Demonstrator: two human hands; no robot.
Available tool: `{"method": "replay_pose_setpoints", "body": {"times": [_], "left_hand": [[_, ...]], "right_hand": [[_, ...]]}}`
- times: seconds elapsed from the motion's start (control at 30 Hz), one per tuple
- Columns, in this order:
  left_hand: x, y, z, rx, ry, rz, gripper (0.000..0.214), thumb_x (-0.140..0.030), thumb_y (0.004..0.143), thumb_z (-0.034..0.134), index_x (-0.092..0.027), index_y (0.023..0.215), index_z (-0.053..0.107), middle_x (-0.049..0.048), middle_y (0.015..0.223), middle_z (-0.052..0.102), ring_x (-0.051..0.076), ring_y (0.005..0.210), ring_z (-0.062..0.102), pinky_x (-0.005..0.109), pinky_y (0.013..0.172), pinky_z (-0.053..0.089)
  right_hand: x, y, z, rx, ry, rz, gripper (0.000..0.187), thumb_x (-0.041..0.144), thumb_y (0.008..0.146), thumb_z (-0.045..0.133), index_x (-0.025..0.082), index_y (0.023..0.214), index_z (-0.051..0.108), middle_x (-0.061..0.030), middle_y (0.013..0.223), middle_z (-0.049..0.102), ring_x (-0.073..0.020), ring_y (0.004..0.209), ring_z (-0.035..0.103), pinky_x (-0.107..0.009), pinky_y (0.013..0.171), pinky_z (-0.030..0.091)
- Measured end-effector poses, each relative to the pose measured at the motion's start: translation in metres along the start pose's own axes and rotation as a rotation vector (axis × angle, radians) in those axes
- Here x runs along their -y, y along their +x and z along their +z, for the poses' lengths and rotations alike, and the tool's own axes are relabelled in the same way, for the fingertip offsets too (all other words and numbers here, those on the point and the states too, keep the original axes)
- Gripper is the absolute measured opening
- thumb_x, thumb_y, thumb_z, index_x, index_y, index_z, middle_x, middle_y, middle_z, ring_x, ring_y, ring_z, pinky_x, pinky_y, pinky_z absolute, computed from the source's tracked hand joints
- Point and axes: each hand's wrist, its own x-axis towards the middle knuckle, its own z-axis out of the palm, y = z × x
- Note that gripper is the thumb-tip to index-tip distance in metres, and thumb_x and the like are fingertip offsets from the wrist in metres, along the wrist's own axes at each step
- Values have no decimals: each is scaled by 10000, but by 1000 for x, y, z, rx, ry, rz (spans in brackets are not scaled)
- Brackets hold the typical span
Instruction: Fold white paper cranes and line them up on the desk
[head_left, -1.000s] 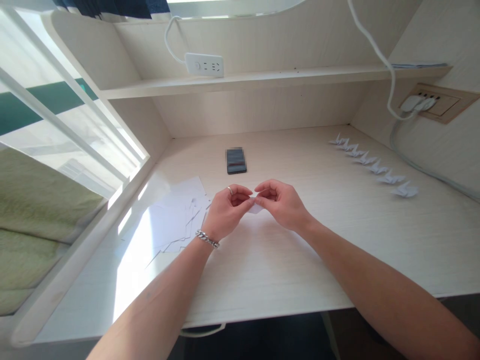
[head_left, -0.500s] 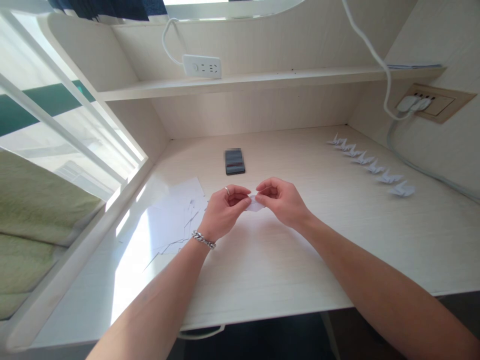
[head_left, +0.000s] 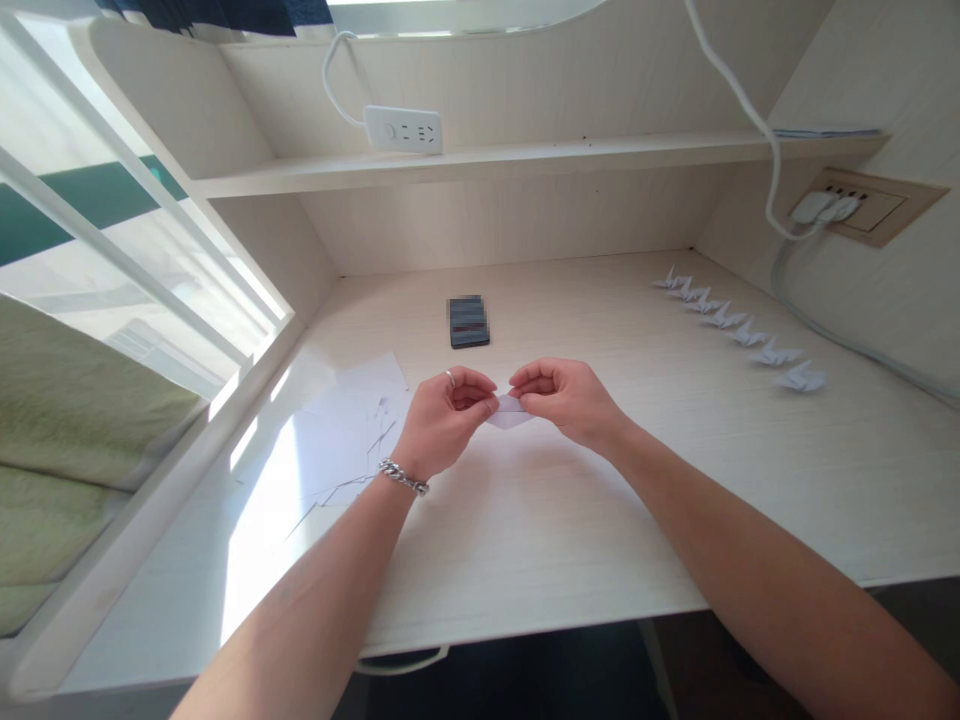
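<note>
Between my two hands is a small piece of folded white paper, held just over the middle of the desk. My left hand, with a ring and a chain bracelet, pinches its left side between thumb and fingers. On its right side, the thumb and fingers of my right hand are closed in the same way. A crease line runs across the paper, and its upper part is partly covered by my fingertips.
Several white paper cranes stand in a slanting row at the right. Loose white paper sheets lie at the left, partly in sunlight. A dark phone lies beyond my hands. On the shelf above is a power strip.
More of the folded paper shows below my fingers now, with a crease line visible. Both hands have shifted only slightly and keep their pinch.
</note>
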Motion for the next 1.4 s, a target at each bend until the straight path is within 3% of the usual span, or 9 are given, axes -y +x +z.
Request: {"method": "replay_pose_setpoints", "body": {"times": [0.13,0.4,0.53,0.87,0.97,1.1,1.23,1.4], "left_hand": [[1,0,-1,-16,25,0,154,-204,707,743,-149,826,662,46,765,712,166,723,686,289,676,559],[3,3,-5,-13,-73,-10,163,-105,700,644,-143,859,648,41,821,698,167,779,679,302,700,568],[5,4,-3,5,-70,-33,173,-162,724,671,-143,894,648,46,806,702,167,759,679,305,690,567],[3,3,-4,-17,-9,5,157,-180,726,704,-146,868,645,43,792,700,160,742,684,297,695,572],[4,4,-4,-64,9,0,146,-180,729,697,-145,861,646,49,810,706,166,771,688,306,713,584],[8,5,-3,-175,36,2,146,-215,749,687,-152,871,638,54,815,713,180,789,693,316,712,590],[12,3,2,-235,88,74,147,-248,770,682,-169,888,648,59,847,727,185,802,702,323,765,577],[10,-2,10,-249,172,136,146,-261,782,679,-186,907,685,60,885,743,189,835,706,315,810,559]], "right_hand": [[1,-1,0,1,3,22,235,141,686,648,170,919,655,-44,789,727,-174,705,676,-297,629,523],[-3,1,1,-27,9,-36,160,210,701,697,163,846,645,-23,753,682,-161,697,652,-289,608,521],[-4,1,0,-39,-30,-44,162,213,700,693,166,849,648,-23,741,686,-159,676,647,-288,592,517],[-4,4,-1,-47,60,-4,243,130,684,617,160,921,663,-50,823,727,-185,757,688,-343,693,580],[-4,4,-2,-158,37,-48,201,150,713,602,163,904,663,-54,820,724,-190,766,683,-354,713,570],[2,-4,4,-434,-175,-263,118,224,789,612,188,865,694,-68,882,719,-206,818,671,-357,757,543],[8,-15,17,-272,-350,-348,154,219,821,588,225,875,731,-59,910,730,-210,816,664,-344,732,528],[0,-13,23,-181,-276,-189,202,240,827,597,262,952,753,-36,1018,746,-236,946,675,-388,861,526]]}}
